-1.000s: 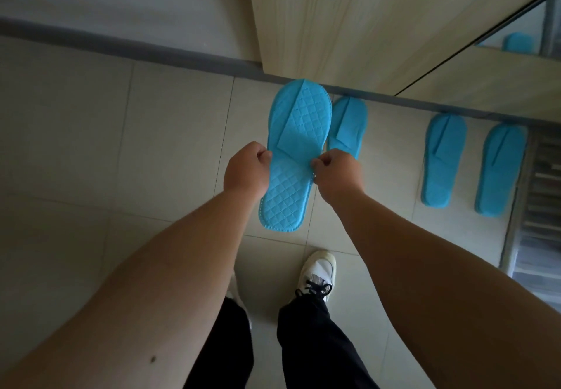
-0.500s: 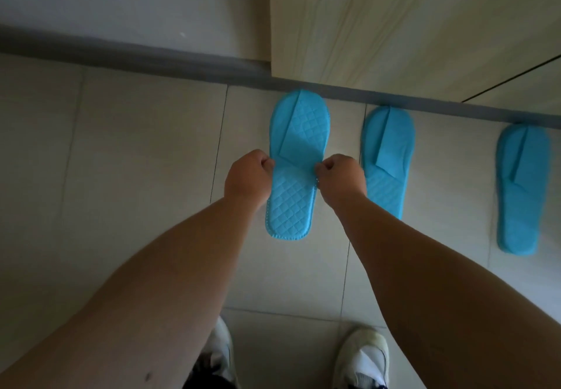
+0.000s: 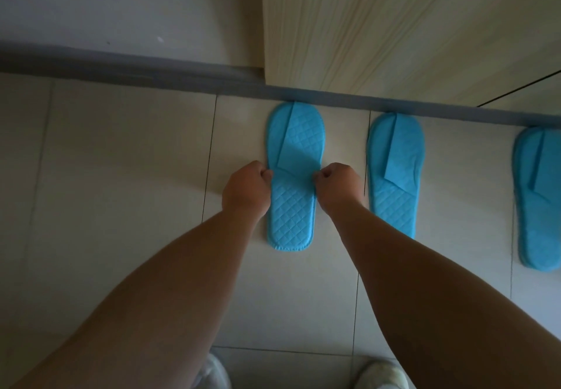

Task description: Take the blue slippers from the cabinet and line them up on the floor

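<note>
A flat blue quilted slipper (image 3: 293, 206) lies on the tiled floor, its toe against the grey skirting. My left hand (image 3: 247, 190) pinches its left edge and my right hand (image 3: 338, 187) pinches its right edge, both at mid-length. A second blue slipper (image 3: 394, 173) lies parallel just to the right. A third blue slipper (image 3: 538, 200) is further right, cut off by the frame edge. The wooden cabinet (image 3: 394, 24) stands above the slippers.
Grey skirting (image 3: 136, 68) runs along the wall at the top of the floor. Pale floor tiles (image 3: 121, 176) stretch to the left. My white shoes (image 3: 381, 376) show at the bottom edge.
Both hands have lowered the slipper from mid-air down to the floor by the skirting. My view has come closer and shifted left, so fewer slippers show on the right.
</note>
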